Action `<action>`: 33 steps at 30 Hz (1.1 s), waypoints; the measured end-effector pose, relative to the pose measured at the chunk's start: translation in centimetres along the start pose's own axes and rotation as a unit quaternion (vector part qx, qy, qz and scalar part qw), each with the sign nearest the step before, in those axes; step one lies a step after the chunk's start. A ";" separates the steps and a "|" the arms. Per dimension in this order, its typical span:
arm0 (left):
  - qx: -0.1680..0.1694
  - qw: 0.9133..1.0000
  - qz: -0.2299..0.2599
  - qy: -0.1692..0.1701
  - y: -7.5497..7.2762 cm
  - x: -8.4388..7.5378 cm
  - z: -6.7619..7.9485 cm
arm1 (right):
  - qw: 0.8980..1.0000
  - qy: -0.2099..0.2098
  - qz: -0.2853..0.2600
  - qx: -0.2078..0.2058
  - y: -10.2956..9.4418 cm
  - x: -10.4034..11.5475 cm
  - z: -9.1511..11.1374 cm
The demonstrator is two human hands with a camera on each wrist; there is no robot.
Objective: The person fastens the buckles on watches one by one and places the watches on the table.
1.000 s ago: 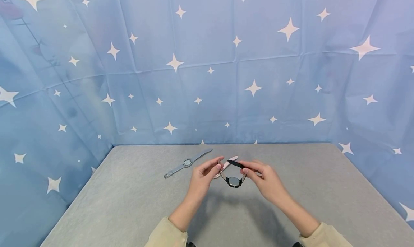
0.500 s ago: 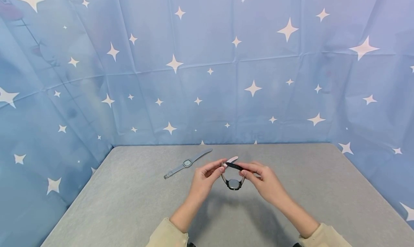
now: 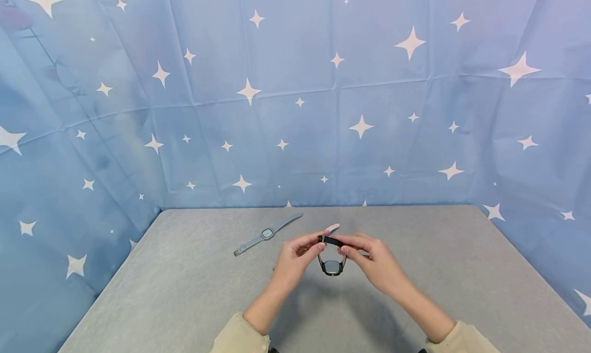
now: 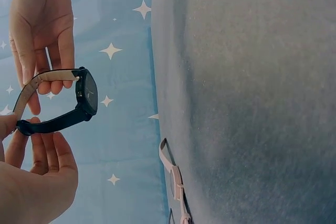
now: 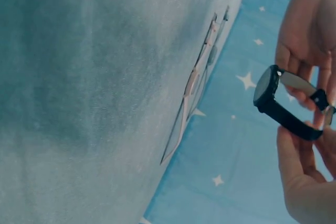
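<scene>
A black wristwatch (image 3: 332,268) hangs face down in a loop over the table, its strap's pale lining showing inside. My left hand (image 3: 293,258) pinches the buckle end between thumb and fingers. With thumb and fingertips, my right hand (image 3: 378,260) pinches the other strap piece (image 3: 331,241), whose tip overlaps the buckle at the left fingers. The left wrist view shows the dark watch case (image 4: 88,95) hanging away from both hands. In the right wrist view, the black strap (image 5: 289,121) curves toward the buckle; the thumbs partly hide where the ends meet.
A light blue watch (image 3: 267,233) lies stretched out on the grey table (image 3: 184,291), left of the hands. Behind them lies a pink watch (image 3: 333,228), mostly hidden in the head view. A blue star-patterned cloth (image 3: 295,122) stands along the table's back and sides.
The hands have drawn closer together and come slightly nearer the body. The black strap's tip has moved left to the buckle, closing the watch into a loop.
</scene>
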State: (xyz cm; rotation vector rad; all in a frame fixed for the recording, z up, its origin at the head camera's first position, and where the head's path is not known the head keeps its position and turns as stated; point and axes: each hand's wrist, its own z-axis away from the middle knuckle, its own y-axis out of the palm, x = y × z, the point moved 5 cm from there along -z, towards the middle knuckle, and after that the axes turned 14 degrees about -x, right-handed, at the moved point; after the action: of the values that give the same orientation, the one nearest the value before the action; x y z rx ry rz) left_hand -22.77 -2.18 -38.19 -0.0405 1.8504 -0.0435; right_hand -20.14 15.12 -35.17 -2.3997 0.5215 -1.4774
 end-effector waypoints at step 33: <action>-0.049 0.998 0.025 -0.012 -0.3 -0.1 0.0 | 0.999 0.039 0.000 0.000 0.9 0.0 -0.2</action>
State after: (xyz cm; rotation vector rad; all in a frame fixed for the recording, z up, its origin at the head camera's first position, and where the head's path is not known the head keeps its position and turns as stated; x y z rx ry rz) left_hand -22.70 -2.50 -38.08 -0.0624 1.8271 0.0814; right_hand -20.44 14.34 -35.43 -2.3488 0.5399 -1.5769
